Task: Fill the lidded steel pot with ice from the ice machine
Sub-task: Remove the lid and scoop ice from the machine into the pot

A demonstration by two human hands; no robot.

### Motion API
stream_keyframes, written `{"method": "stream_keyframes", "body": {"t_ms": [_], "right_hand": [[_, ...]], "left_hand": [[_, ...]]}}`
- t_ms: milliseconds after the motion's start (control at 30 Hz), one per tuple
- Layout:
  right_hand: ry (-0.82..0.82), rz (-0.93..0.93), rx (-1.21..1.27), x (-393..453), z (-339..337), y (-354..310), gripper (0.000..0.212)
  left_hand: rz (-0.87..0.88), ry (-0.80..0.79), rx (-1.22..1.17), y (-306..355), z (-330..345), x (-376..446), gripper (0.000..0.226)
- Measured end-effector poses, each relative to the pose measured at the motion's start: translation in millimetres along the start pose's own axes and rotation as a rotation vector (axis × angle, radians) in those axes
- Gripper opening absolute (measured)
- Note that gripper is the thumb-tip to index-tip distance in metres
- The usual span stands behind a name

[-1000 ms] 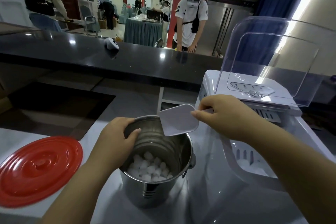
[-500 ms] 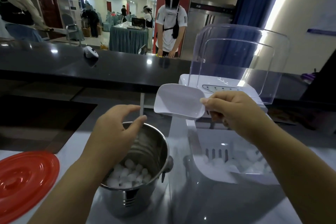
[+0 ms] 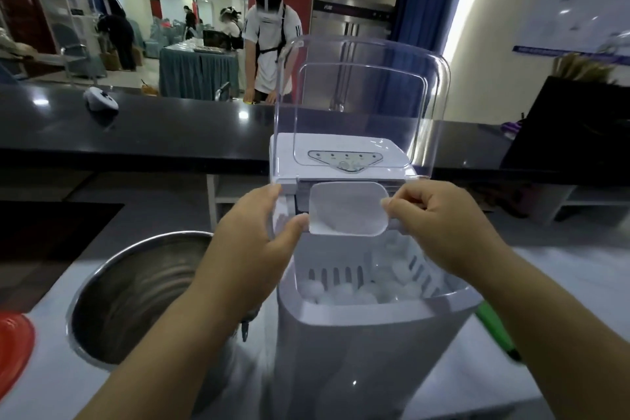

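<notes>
Partly, left hand (image 3: 254, 242) hides the steel pot (image 3: 136, 297).

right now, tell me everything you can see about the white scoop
The scoop is a small white plastic one, translucent-looking, with a rounded shovel-shaped bowl. It is held above the open ice machine, over its basket of ice, with the hollow facing the camera, and looks empty. The right hand pinches its short handle on the right side; the left hand reaches toward the bowl's left edge, thumb at or near its lower corner. Whether it actually touches cannot be told.
</notes>
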State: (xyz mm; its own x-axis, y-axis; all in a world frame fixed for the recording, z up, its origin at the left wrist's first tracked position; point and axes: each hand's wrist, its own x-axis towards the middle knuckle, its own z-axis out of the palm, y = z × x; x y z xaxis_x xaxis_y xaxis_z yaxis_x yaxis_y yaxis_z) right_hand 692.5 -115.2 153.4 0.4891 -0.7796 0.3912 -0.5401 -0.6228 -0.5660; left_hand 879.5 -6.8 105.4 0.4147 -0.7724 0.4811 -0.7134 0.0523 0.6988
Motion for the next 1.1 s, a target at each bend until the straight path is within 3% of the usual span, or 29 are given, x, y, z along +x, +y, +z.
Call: {"method": "stream_keyframes", "body": {"t_ms": [133, 367, 667, 767, 967, 1100], "right_hand": [[-0.040, -0.056, -0.242, -5, -4, 10, 0.025], [-0.252, -0.149, -0.628, 4, -15, 13, 0.018], [-0.536, -0.337, -0.841, 18, -5, 9, 0.027], [-0.545, -0.374, -0.851, 23, 5, 10, 0.029], [-0.679, -0.160, -0.597, 30, 17, 20, 0.030], [-0.682, -0.055, -0.493, 29, 22, 26, 0.028]], "left_hand": [[0.000, 0.021, 0.118, 7, 16, -1, 0.064], [-0.044, 0.092, 0.221, 7, 23, -2, 0.063], [-0.125, 0.074, 0.281, 10, 24, -3, 0.057], [-0.142, 0.067, 0.274, 11, 25, -4, 0.054], [-0.131, 0.081, 0.257, 9, 25, -5, 0.054], [-0.133, 0.092, 0.228, 7, 25, -6, 0.054]]}}
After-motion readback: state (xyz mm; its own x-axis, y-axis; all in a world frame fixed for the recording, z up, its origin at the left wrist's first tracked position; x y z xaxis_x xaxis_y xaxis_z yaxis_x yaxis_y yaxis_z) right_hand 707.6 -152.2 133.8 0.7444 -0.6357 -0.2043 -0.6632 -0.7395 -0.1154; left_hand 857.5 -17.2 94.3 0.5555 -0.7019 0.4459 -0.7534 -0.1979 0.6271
